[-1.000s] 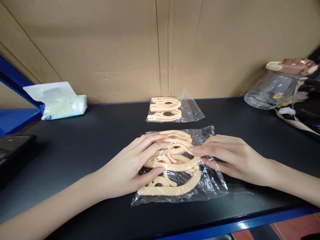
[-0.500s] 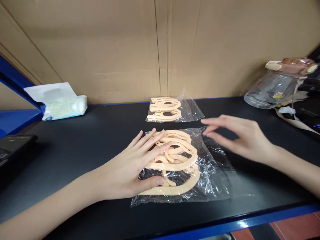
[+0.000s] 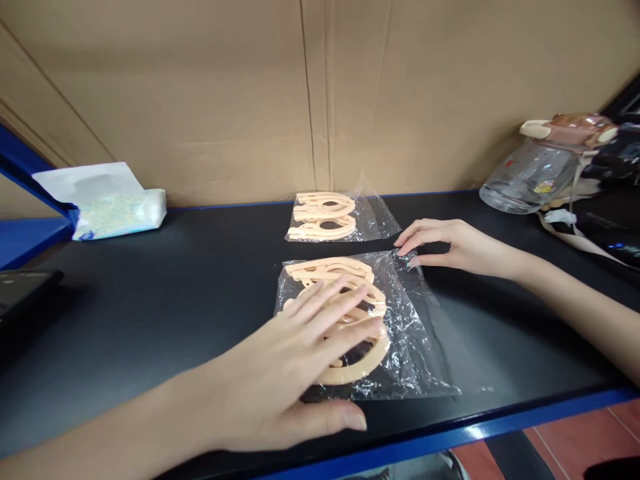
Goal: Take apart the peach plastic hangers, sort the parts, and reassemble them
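Right hand (image 3: 445, 243): we're pinching the bag (image 3: 405, 340) corner; left hand (image 3: 280, 373): spread, covering hangers (image 3: 377, 352) below the pinch. Overpulling, we're probably risking tears.

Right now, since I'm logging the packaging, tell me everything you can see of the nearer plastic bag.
The nearer plastic bag looks thin, clear and glossy, with many creases. It lies flat on the black tabletop, in front of another bag. Overlapping curved, pale peach pieces fill its left and middle; its right part is wrinkled film. The left hand lies spread over it, hiding part; the right hand's fingertips are at its far right corner. Whether it is sealed cannot be told.
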Demonstrator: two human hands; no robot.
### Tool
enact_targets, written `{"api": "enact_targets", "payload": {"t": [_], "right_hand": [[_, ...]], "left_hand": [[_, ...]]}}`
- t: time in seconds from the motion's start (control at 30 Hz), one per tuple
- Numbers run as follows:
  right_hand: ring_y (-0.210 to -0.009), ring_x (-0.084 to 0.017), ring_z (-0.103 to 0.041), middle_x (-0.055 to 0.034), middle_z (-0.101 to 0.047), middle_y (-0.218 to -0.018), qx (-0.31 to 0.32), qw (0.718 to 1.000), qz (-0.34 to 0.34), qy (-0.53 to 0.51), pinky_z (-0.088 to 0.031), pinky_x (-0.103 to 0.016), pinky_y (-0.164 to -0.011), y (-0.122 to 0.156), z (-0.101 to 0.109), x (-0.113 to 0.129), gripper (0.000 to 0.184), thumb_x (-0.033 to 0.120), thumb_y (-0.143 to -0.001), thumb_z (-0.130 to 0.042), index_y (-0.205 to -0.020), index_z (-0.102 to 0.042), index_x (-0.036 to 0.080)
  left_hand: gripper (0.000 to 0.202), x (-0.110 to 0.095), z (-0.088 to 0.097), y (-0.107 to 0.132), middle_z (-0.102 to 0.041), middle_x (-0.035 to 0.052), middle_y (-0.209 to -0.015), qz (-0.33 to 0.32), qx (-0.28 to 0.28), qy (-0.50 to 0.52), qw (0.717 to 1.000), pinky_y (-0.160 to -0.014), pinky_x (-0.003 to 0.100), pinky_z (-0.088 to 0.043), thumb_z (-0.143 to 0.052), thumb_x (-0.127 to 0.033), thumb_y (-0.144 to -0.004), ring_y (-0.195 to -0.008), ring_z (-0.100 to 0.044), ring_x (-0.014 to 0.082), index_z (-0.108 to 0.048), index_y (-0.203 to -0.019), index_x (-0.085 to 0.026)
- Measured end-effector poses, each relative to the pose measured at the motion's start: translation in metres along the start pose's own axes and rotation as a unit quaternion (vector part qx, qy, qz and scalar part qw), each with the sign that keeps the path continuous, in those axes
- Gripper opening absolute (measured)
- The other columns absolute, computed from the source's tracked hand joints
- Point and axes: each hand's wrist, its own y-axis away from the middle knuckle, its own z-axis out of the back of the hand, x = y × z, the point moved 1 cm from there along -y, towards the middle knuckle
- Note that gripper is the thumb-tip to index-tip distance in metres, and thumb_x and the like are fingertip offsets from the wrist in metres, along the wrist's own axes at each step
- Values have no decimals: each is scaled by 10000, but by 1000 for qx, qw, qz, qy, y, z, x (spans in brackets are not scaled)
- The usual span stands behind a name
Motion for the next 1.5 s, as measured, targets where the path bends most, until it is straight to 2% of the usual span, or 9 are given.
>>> {"api": "enact_targets", "payload": {"t": [0.13,0.33,0.6,0.7,0.8,0.97,1.07,1.2,1.5], "right_hand": [[-1009,-201,-650,-67,-696,-1078,-15,997,-18,-76,-499,-394,-925,-1,0,6,185,403,-857,-687,-905,-757,238],[-1020,-197,-645,-57,-715,-1081,-45,978,-64,-193,-475,-384,-947,-5,-8,18,190,398,-852,-695,-860,-694,208],[-703,-130,-578,15,-615,-702,-61,961,-97,-250,-466,-289,-761,-15,-31,35,299,447,-890,-631,-766,-594,178],[-681,-127,-547,17,-601,-700,-74,968,-101,-219,-443,-278,-717,-15,-37,34,295,454,-885,-632,-787,-608,177],[-684,-129,-544,8,-624,-736,-83,973,-105,-186,-420,-265,-663,-17,-42,35,277,445,-886,-627,-823,-633,175],[-659,-109,-538,20,-631,-724,-79,980,-104,-148,-398,-241,-618,-23,-44,41,233,396,-899,-613,-834,-647,175],[-647,-111,-547,18,-631,-720,-58,984,-117,-124,-406,-244,-612,-28,-43,44,203,365,-901,-600,-844,-643,174],[-593,-109,-519,47,-586,-667,-55,986,-134,-86,-390,-246,-583,-33,-45,42,165,341,-886,-624,-938,-607,185],[-613,-104,-470,63,-499,-734,-106,992,-67,21,-391,-242,-611,-35,-55,35,228,333,-900,-642,-1052,-515,219]], "left_hand": [[692,-17,-12,-12,-362,181,-1555,-51,-25,-24,998,-1172,537,-311,-471,-616,-931,-1477,-249,345,-488,-1428,-135],[672,-20,-18,-17,-465,142,-1498,-110,-21,-46,993,-1163,559,-324,-500,-599,-926,-1453,-293,382,-520,-1400,-123],[585,-22,-17,-17,-470,95,-1510,-167,-27,-80,982,-1175,465,-331,-429,-534,-979,-1424,-371,320,-501,-1400,-136],[369,-25,-15,-19,-683,87,-1252,-181,-89,-52,978,-1096,353,-434,-428,-363,-1013,-1201,-595,232,-624,-1219,-128],[174,-26,-17,-17,-747,44,-953,-174,-191,-36,965,-971,261,-519,-508,-148,-960,-974,-669,171,-655,-1054,-146],[240,-22,-26,-8,-733,-10,-964,-157,-322,-57,932,-955,268,-552,-551,-109,-909,-1037,-661,153,-629,-1105,-224],[289,-23,-26,-10,-729,-21,-1106,-163,-312,-108,930,-1054,270,-482,-595,-132,-905,-1198,-592,153,-647,-1171,-231],[177,-26,-22,-15,-735,9,-1143,-184,-280,-129,933,-1104,291,-414,-542,-146,-963,-1168,-601,160,-716,-987,-158],[256,-22,-25,-15,-766,10,-906,-208,-250,-94,941,-892,250,-559,-513,-100,-951,-775,-693,122,-727,-828,-168]]}}
